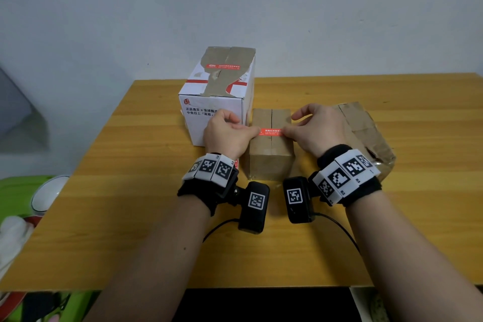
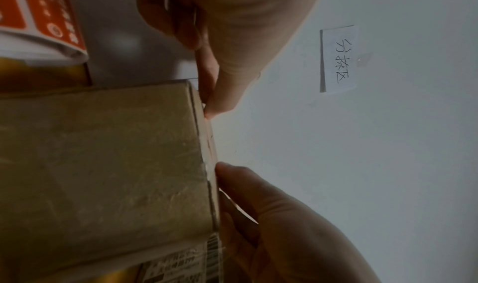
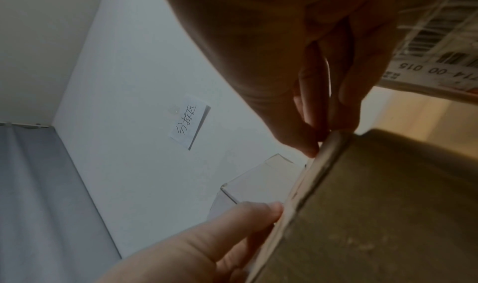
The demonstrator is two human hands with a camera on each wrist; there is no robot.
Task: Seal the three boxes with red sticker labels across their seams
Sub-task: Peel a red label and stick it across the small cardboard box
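Fingers (image 1: 252, 130) of the left hand (image 1: 227, 133) and right hand (image 1: 317, 129) pinch opposite ends of a red label (image 1: 270, 132), laid across the seam of the middle box (image 1: 270, 149); white box (image 1: 217, 97) and crumpled box (image 1: 366, 133) flank it on the tabletop (image 1: 130, 165).

left hand (image 1: 226, 130) fingers pinched, right hand (image 1: 317, 128) likewise, forearms extended

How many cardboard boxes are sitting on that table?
3. A tall white box stands at the back left, a small brown box sits in the middle between the hands, and a crumpled brown box lies to the right.
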